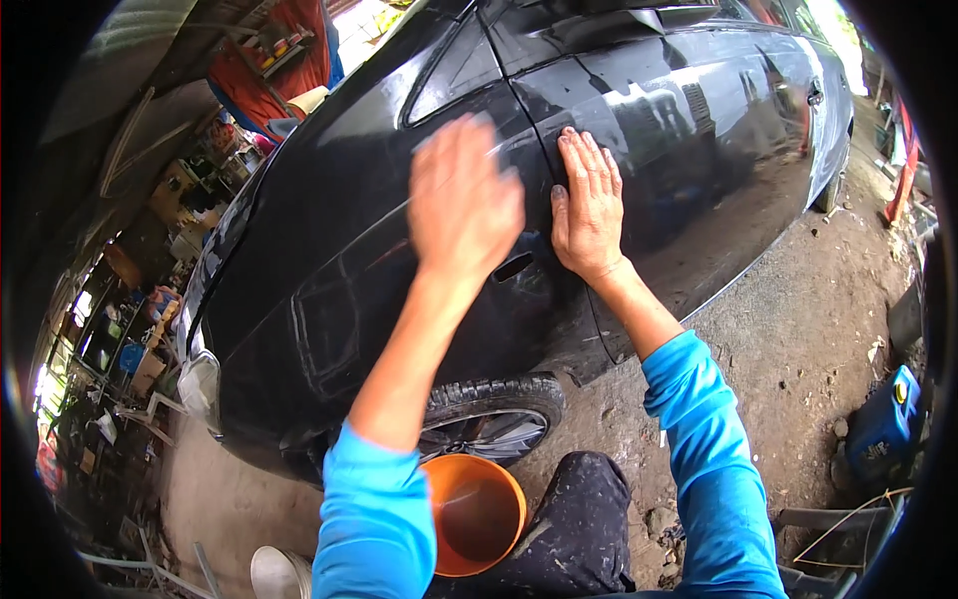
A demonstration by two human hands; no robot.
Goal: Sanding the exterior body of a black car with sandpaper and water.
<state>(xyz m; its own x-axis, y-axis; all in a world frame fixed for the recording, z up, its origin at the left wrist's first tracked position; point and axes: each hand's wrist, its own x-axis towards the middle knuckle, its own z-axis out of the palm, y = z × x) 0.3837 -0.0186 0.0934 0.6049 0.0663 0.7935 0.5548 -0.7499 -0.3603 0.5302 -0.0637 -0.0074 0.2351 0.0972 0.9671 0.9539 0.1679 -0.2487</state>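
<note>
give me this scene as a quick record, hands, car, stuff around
left hand: motion-blurred, over the front fender; grip unclear
right hand: fingers extended against the front door, beside the seam
car: black; door glossy, fender duller
wheel: below the fender, partly hidden
orange bucket: murky liquid inside, near the wheel
blue jug: far right

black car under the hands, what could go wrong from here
The blurred left hand is over the black car; if it rubs, any grit there might scratch the finish. The orange bucket sits close to the bent leg, so shifting that leg might tip it and spill its brownish contents.
</note>
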